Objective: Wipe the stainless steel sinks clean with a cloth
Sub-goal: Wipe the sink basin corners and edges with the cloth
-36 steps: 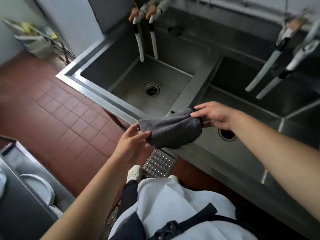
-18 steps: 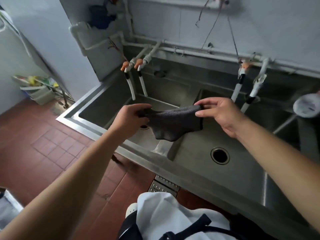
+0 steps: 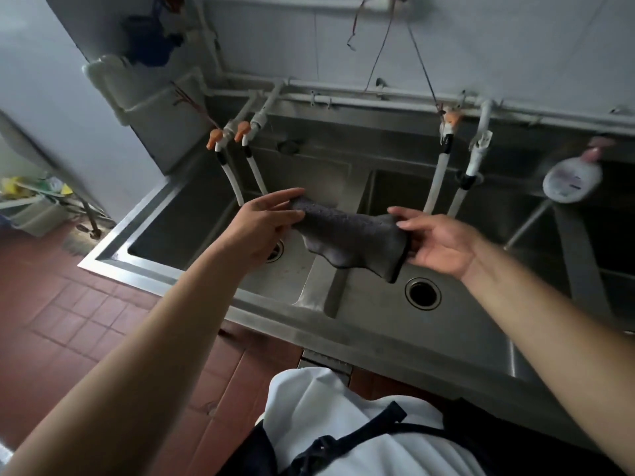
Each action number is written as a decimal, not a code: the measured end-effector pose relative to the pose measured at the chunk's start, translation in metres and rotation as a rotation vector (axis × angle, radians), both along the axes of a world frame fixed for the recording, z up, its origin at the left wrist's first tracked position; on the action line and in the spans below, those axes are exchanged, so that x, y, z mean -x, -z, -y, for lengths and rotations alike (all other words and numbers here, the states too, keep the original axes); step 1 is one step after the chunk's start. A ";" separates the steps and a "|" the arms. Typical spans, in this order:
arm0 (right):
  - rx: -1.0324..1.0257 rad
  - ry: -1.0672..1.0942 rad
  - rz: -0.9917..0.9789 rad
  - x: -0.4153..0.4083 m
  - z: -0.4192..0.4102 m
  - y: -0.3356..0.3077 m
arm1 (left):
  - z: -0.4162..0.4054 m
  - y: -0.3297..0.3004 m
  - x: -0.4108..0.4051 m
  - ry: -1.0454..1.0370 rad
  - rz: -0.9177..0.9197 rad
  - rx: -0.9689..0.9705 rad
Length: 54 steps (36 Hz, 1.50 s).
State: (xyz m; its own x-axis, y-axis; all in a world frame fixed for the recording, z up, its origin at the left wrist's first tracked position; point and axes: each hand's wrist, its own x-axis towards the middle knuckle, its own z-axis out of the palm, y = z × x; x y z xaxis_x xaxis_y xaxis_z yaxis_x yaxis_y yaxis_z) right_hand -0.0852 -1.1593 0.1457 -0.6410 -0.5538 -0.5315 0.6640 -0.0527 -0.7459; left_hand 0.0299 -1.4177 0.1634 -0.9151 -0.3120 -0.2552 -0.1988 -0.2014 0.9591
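The person is stretching the dark grey terry cloth in the air above the stainless steel sinks, left hand and right hand fingers pinching its ends; folding it into a flat pad would likely help wiping

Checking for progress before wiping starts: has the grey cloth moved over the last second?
Yes. The grey cloth has gone from over the front rim, near the person, out and up over the divider between the two basins, toward the taps.

Commercial kitchen wash area. Evidence: row of deep steel sinks, hose taps off exposed wall pipes, red floor tiles, apron.
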 end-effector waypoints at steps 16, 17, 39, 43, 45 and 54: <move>-0.708 0.353 -1.306 0.006 0.052 -0.032 | 0.052 -0.041 0.048 0.169 -0.144 1.102; -0.777 0.360 -1.372 0.005 0.054 -0.032 | 0.055 -0.042 0.050 0.199 -0.144 1.164; -0.113 0.134 -0.069 -0.093 0.119 0.033 | 0.123 0.048 0.029 0.349 0.148 -0.011; -0.138 0.135 0.089 -0.112 0.122 0.060 | 0.139 0.098 0.001 0.506 0.364 -0.289; -0.071 0.168 0.120 -0.117 0.118 0.063 | 0.141 0.110 -0.011 0.601 0.400 -0.438; -0.408 0.233 0.131 -0.132 0.115 0.060 | 0.115 0.145 -0.047 0.665 0.564 -0.549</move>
